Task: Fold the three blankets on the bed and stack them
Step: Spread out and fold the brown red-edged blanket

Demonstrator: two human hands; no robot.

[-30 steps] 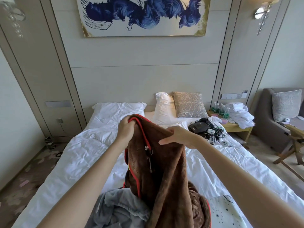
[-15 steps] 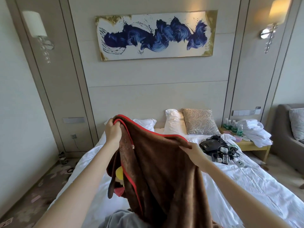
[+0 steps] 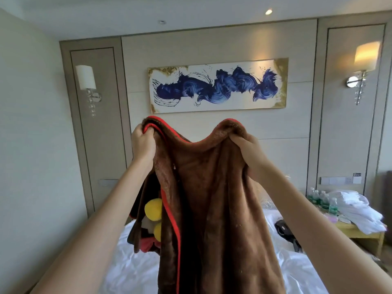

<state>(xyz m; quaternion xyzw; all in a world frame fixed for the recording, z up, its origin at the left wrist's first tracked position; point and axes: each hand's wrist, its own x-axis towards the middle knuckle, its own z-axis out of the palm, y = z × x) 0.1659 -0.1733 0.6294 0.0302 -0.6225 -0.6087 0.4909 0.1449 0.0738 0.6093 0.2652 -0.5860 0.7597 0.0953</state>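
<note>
Item: brown plush fleece blanket with red piping [image 3: 212,187]. Lifted higher than a second ago, it now hangs over the near edge of the white-sheeted bed [image 3: 135,272]. Left hand [image 3: 143,143] and right hand [image 3: 247,149] each clutch its top edge, now spread apart, so the first fold looks imminent. Writing: none legible; labels on the green-labelled plastic bottles [image 3: 320,200] are too small.

the brown blanket [image 3: 212,198] runs off the bottom edge and hides the middle of the bed [image 3: 299,270]. the black thing [image 3: 282,228] at lower right is partly behind the right arm [image 3: 314,225].
</note>
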